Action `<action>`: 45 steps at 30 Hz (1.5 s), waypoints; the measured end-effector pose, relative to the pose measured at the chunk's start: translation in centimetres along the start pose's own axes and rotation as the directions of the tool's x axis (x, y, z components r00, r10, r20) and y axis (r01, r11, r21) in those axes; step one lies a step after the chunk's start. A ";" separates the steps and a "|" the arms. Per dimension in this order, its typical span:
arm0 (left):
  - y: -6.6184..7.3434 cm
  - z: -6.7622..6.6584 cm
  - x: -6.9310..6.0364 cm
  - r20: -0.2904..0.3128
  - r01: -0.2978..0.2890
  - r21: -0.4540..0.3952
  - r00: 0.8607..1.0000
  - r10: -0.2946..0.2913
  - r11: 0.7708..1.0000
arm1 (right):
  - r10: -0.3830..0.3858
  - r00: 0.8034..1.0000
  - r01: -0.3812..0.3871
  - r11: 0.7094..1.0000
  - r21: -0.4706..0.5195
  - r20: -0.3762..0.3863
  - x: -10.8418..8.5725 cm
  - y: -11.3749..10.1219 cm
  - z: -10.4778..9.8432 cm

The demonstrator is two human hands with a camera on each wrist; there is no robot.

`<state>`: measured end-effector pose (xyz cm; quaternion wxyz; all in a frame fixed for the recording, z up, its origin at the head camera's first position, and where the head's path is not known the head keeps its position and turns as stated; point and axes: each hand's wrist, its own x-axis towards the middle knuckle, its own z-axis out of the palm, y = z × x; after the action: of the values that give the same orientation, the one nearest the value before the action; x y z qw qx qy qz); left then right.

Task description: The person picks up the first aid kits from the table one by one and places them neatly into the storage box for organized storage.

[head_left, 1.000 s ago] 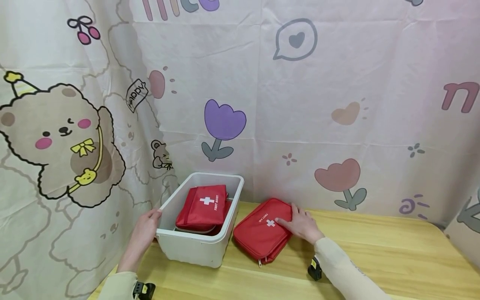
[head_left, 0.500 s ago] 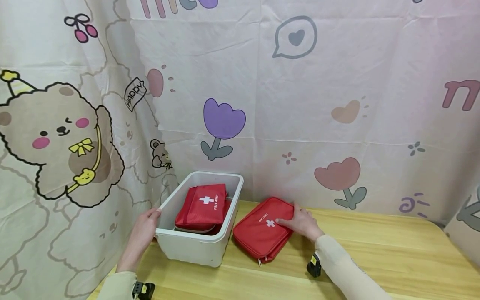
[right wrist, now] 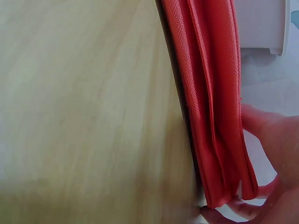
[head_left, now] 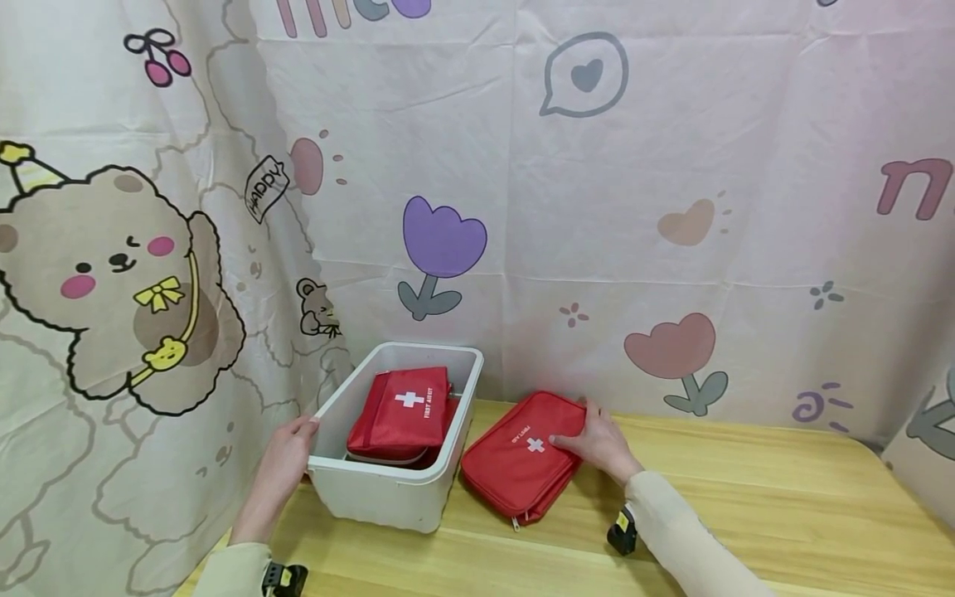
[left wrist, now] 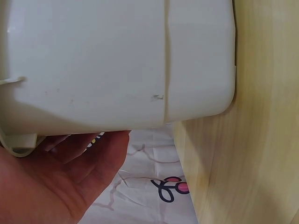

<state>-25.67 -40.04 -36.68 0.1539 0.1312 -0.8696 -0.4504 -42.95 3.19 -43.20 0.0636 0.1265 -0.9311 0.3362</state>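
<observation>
On the left of the table stands a white plastic bin [head_left: 373, 496], its wall [left wrist: 93, 56] filling much of the left wrist view. My left hand [head_left: 282, 460] grips the bin's left rim, with its fingers [left wrist: 100, 161] against the outside. A red first aid pouch [head_left: 399, 423] with a white cross lies in the bin, over another red item mostly hidden. Right of the bin, a second red first aid pouch [head_left: 507, 468] lies flat on the table. My right hand [head_left: 603, 445] holds its far right corner, thumb on top and fingers around the edge [right wrist: 222, 93].
The wooden table [head_left: 746, 497] stretches to the right, with rounded corners. A printed curtain [head_left: 567, 207] hangs along the back, and another stretch with a bear [head_left: 112, 274] borders the left side, close to the bin and my left hand.
My right hand's fingers have drawn in around the pouch's corner from lying more spread along its edge. The left hand and the bin stay as they were.
</observation>
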 end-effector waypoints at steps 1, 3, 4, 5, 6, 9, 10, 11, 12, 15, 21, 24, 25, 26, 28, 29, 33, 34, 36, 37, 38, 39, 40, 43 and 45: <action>0.0 0.0 0.0 -0.002 0.000 -0.002 1.000 0.000 1.000 | 0.002 1.000 -0.002 1.000 0.010 -0.002 0.0 0.0 0.0; -0.1 0.0 0.0 -0.003 -0.001 -0.013 1.000 0.001 1.000 | 0.008 1.000 -0.008 0.999 0.032 -0.002 0.0 -0.1 0.0; -0.1 0.0 0.0 -0.005 -0.002 -0.019 1.000 0.002 1.000 | 0.013 1.000 -0.013 0.999 0.045 0.001 0.0 -0.1 0.0; -0.1 0.0 0.0 -0.008 -0.005 -0.022 1.000 0.004 1.000 | 0.019 1.000 -0.019 0.998 0.058 0.005 0.0 -0.1 0.0; -0.2 0.0 0.0 -0.013 -0.010 -0.020 1.000 0.010 1.000 | 0.028 1.000 -0.028 0.997 0.071 0.009 0.0 -0.2 0.0; -0.2 0.1 0.0 -0.019 -0.021 -0.012 1.000 0.020 1.000 | 0.032 0.999 -0.033 0.991 0.130 0.007 0.1 -0.1 0.1; -0.2 0.1 0.0 -0.021 -0.023 -0.005 1.000 0.023 1.000 | 0.034 0.999 -0.034 0.987 0.155 0.005 0.0 -0.1 0.1; -0.2 0.1 0.0 -0.020 -0.024 0.001 1.000 0.024 1.000 | 0.038 0.999 -0.037 0.982 0.185 0.002 0.0 0.0 0.1; -0.1 0.1 0.0 -0.017 -0.022 0.002 1.000 0.022 1.000 | 0.038 0.999 -0.037 0.975 0.221 0.001 0.0 0.1 0.2; -0.1 0.1 0.0 -0.006 -0.015 -0.004 1.000 0.015 1.000 | 0.065 0.998 -0.064 0.928 0.366 0.009 -0.1 0.2 0.2; -0.1 0.0 0.1 -0.001 -0.011 -0.024 1.000 0.011 1.000 | 0.211 0.969 -0.244 0.747 0.618 0.127 0.1 0.4 -0.1; -0.1 -0.1 0.1 -0.004 -0.015 -0.016 1.000 0.015 1.000 | 0.243 0.953 -0.297 0.636 0.712 0.180 0.2 0.3 -0.2; -0.1 -0.1 0.1 -0.002 -0.014 -0.014 1.000 0.014 1.000 | 0.243 0.951 -0.302 0.600 0.741 0.190 0.2 0.3 -0.3; -0.1 -0.2 0.1 -0.003 -0.014 -0.008 1.000 0.014 1.000 | 0.242 0.949 -0.305 0.563 0.768 0.199 0.2 0.3 -0.3; -0.2 -0.2 0.1 -0.005 -0.014 -0.003 1.000 0.014 1.000 | 0.253 0.944 -0.313 0.491 0.813 0.210 0.2 0.2 -0.2; -0.2 -0.2 0.1 -0.006 -0.016 -0.002 1.000 0.016 1.000 | 0.259 0.942 -0.314 0.448 0.837 0.215 0.1 0.2 -0.2; -0.3 -0.1 0.1 -0.015 -0.022 -0.008 1.000 0.022 1.000 | 0.299 0.924 -0.322 0.269 0.908 0.239 0.1 0.0 0.1; -0.3 -0.1 0.1 -0.017 -0.023 -0.010 1.000 0.023 1.000 | 0.301 0.921 -0.324 0.232 0.917 0.249 0.0 0.0 0.2; -0.2 -0.1 0.1 -0.019 -0.024 -0.007 1.000 0.024 1.000 | 0.299 0.914 -0.337 0.179 0.924 0.275 -0.1 -0.2 0.5; -0.2 -0.1 0.2 -0.021 -0.025 -0.009 0.999 0.025 1.000 | 0.299 0.910 -0.343 0.159 0.926 0.286 -0.2 -0.2 0.6; -0.2 -0.1 0.2 -0.022 -0.025 -0.006 0.999 0.025 1.000 | 0.296 0.908 -0.350 0.143 0.926 0.297 -0.4 -0.2 0.8; -0.2 -0.1 0.2 -0.023 -0.027 -0.001 0.999 0.027 1.000 | 0.293 0.905 -0.357 0.135 0.924 0.307 -0.5 -0.3 0.9; -0.1 -0.1 0.2 -0.023 -0.029 0.004 0.999 0.029 1.000 | 0.292 0.903 -0.365 0.132 0.921 0.316 -0.6 -0.3 1.0; -0.2 -0.1 0.2 -0.021 -0.027 0.008 0.999 0.027 1.000 | 0.294 0.902 -0.367 0.133 0.921 0.316 -1.0 -0.3 1.4; -0.1 -0.1 0.2 -0.015 -0.023 0.008 1.000 0.024 1.000 | 0.294 0.903 -0.366 0.148 0.919 0.312 -1.2 -0.3 1.6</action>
<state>-25.82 -40.26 -36.70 0.1653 0.1250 -0.8716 -0.4442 -41.80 2.18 -44.47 -0.1302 -0.0582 -0.5273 0.8376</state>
